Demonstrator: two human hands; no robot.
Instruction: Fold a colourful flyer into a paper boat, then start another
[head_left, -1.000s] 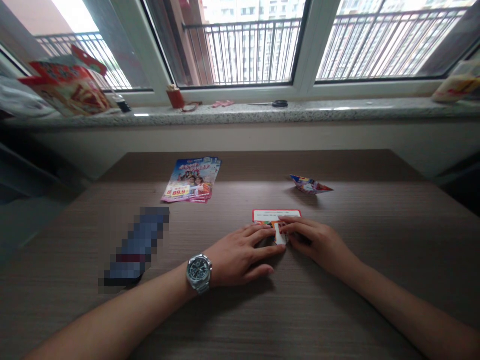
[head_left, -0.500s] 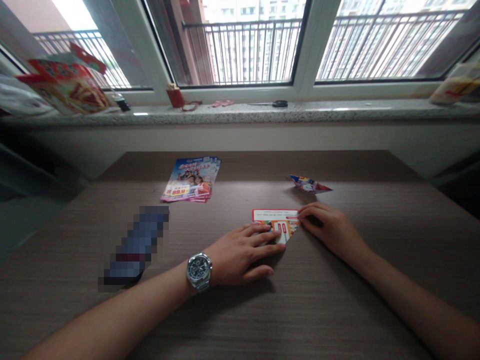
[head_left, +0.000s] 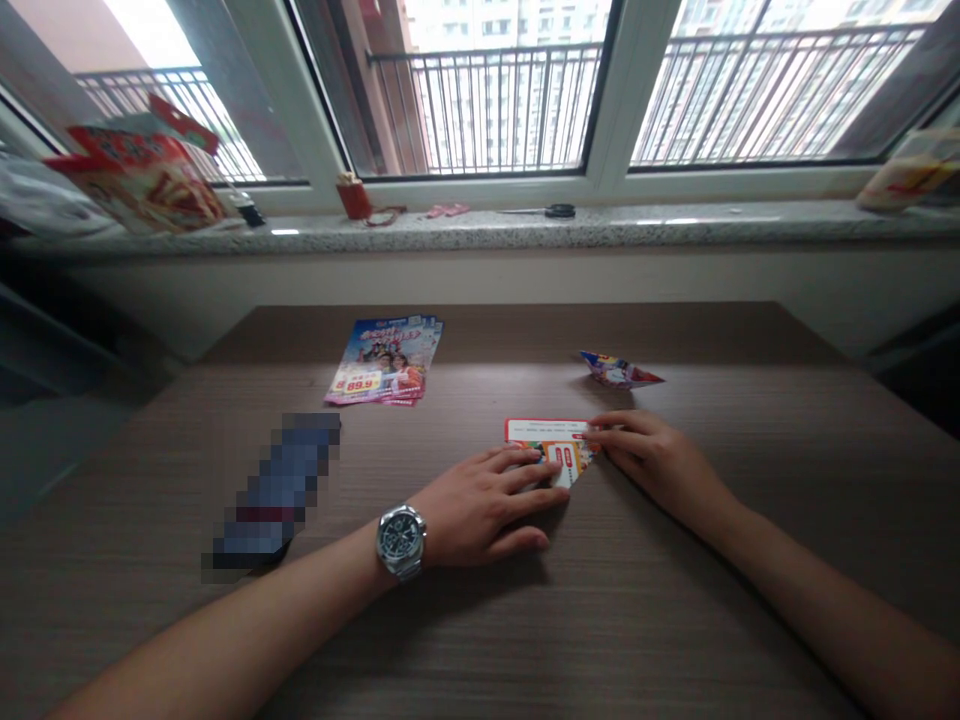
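Observation:
A partly folded flyer lies on the table, a white strip with a red border along its far edge and its right side slanting inward. Flat over its left part rests my left hand, fingers spread, a metal watch on the wrist. My right hand is at the flyer's right corner; its fingertips overlap the strip's end and look pinched on it. The thumb is mostly hidden. Just beyond that hand sits a colourful pointed piece of folded paper.
A stack of printed flyers lies at the back left, with a blurred-out dark phone-like object nearer me. On the stone windowsill are scissors, a small red-brown container and a red food bag.
My right fingers have shifted slightly left, further over the flyer's corner. My left hand and the flyer stay in place.

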